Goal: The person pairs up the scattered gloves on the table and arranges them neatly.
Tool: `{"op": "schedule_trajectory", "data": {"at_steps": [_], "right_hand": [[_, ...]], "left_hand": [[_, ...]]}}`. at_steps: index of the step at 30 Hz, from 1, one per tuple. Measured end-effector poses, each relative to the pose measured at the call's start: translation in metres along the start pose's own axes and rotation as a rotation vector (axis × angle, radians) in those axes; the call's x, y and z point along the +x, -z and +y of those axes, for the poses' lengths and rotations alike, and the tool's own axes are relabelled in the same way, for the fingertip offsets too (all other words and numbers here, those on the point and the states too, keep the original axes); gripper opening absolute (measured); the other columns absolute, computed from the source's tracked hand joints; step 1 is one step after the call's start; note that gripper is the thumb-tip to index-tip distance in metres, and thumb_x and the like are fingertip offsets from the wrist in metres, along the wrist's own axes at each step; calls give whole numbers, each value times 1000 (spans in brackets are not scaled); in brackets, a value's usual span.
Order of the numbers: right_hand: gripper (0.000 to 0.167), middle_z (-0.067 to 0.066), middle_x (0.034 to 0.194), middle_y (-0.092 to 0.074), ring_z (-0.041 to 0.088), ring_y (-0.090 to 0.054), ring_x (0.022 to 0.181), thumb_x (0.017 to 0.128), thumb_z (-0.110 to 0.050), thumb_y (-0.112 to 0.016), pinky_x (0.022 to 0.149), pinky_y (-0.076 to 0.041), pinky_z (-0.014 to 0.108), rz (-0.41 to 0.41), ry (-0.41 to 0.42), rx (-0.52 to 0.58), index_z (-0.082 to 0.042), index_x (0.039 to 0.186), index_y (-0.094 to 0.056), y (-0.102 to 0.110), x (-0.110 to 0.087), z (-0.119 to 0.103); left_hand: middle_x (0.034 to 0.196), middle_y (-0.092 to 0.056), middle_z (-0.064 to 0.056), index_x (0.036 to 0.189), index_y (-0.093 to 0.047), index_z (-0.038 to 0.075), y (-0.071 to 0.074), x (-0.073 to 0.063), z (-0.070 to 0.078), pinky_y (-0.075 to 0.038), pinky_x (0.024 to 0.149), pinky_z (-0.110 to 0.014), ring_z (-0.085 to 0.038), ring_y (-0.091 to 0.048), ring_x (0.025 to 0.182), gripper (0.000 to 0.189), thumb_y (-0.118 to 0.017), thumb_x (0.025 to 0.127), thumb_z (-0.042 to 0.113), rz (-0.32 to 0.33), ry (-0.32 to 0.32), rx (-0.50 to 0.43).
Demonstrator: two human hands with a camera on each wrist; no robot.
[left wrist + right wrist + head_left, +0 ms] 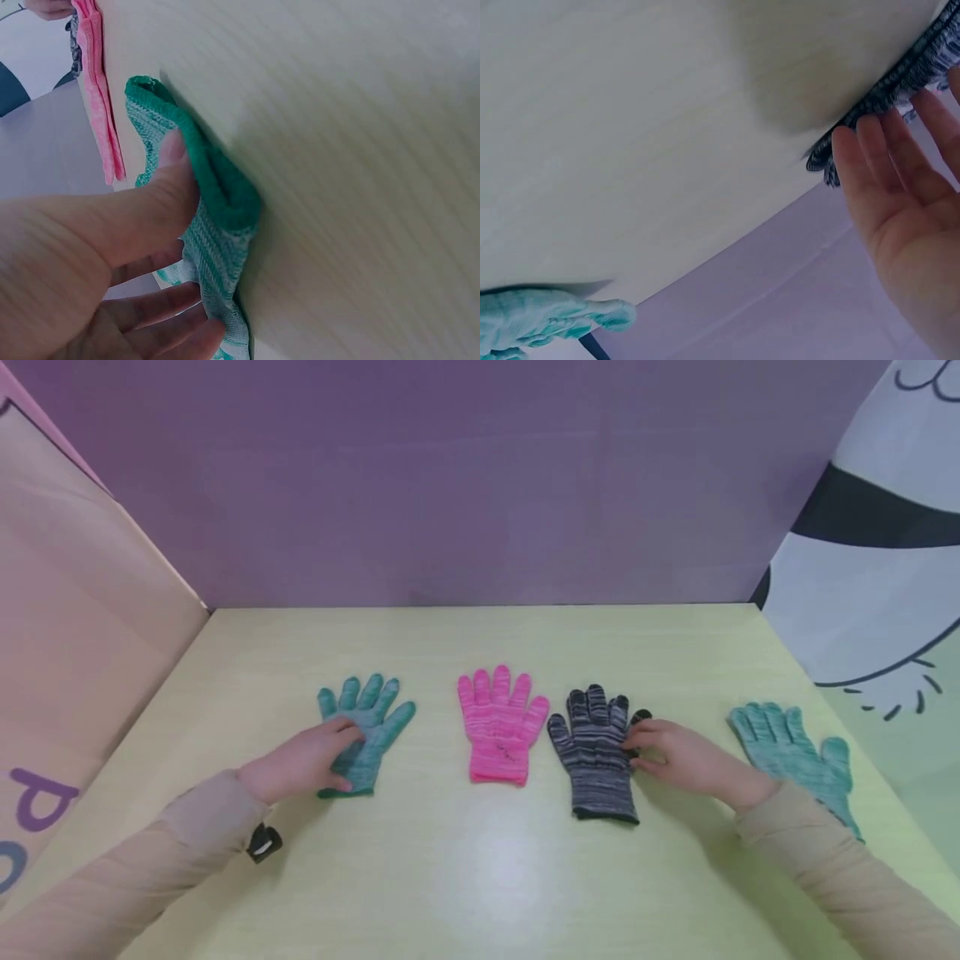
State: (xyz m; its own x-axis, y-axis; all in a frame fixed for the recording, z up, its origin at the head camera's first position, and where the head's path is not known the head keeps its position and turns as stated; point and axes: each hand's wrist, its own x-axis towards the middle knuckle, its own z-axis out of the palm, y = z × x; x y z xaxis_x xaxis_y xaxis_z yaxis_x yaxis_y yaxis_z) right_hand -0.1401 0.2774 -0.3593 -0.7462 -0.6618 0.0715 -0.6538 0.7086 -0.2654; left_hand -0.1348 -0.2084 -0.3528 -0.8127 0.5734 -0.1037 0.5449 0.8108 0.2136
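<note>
My left hand (311, 760) rests on a green knitted glove (371, 739) lying with its fingers pointing away. In the left wrist view, the thumb (169, 180) lies on the glove near its dark green cuff (217, 180), and the other fingers touch the knit further along. My right hand (678, 756) touches the thumb side of a black-and-grey striped glove (600, 768). Its fingers (900, 150) look fairly straight in the right wrist view, where only part of that glove shows. Between the hands lies a pink glove (498, 727), touched by neither.
A second green glove (795, 756) lies at the right of the pale table (450, 860), partly behind the right forearm. Purple panel (480, 485) stands along the back edge; printed panels (67, 568) flank the sides. A small black object (264, 843) is at the left wrist.
</note>
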Motion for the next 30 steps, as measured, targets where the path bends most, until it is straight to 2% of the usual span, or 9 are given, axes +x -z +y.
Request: {"op": "schedule_trajectory", "data": {"at_steps": [3, 8, 12, 21, 26, 30], "right_hand": [[20, 14, 104, -65, 32, -62, 96, 82, -7, -69, 86, -51, 48, 15, 23, 8, -1, 100, -69, 3, -4, 5], [22, 7, 99, -67, 25, -64, 90, 76, -3, -73, 78, -54, 42, 124, 71, -32, -5, 98, -69, 6, -18, 18], [26, 4, 96, -68, 24, -64, 86, 72, -1, -75, 73, -54, 39, 160, 51, -71, -7, 97, -69, 11, -34, 29], [26, -1, 94, -68, 23, -63, 86, 70, -9, -79, 73, -53, 36, 86, -91, -192, -10, 94, -70, 29, -76, 53], [24, 3, 98, -68, 27, -63, 89, 73, -14, -78, 76, -53, 41, 11, -178, -181, -11, 95, -70, 31, -94, 59], [26, 8, 98, -67, 34, -62, 90, 73, -16, -78, 77, -52, 48, -83, -263, -137, -8, 96, -69, 34, -104, 64]], "left_hand": [[117, -54, -22, 116, -56, -5, -2, 0, -2, -50, 92, -46, -36, -57, 105, 62, -84, 67, 21, 5, -1, 8], [112, -55, -18, 113, -57, -3, -5, 2, -4, -51, 90, -44, -32, -57, 102, 60, -85, 66, 21, 5, -22, 18], [110, -54, -16, 112, -57, -2, -3, 3, -3, -51, 89, -44, -30, -56, 101, 58, -84, 66, 21, -1, -22, 10], [114, -53, -18, 115, -57, -3, 0, 6, -5, -49, 92, -46, -34, -55, 105, 61, -84, 65, 21, -12, -15, 17], [112, -53, -17, 114, -57, -2, -3, 3, -5, -49, 91, -46, -32, -55, 104, 60, -85, 65, 21, -24, -7, 6], [111, -53, -16, 112, -58, -1, -2, 3, -4, -50, 91, -45, -31, -55, 103, 59, -85, 64, 20, -6, -14, 9]]}}
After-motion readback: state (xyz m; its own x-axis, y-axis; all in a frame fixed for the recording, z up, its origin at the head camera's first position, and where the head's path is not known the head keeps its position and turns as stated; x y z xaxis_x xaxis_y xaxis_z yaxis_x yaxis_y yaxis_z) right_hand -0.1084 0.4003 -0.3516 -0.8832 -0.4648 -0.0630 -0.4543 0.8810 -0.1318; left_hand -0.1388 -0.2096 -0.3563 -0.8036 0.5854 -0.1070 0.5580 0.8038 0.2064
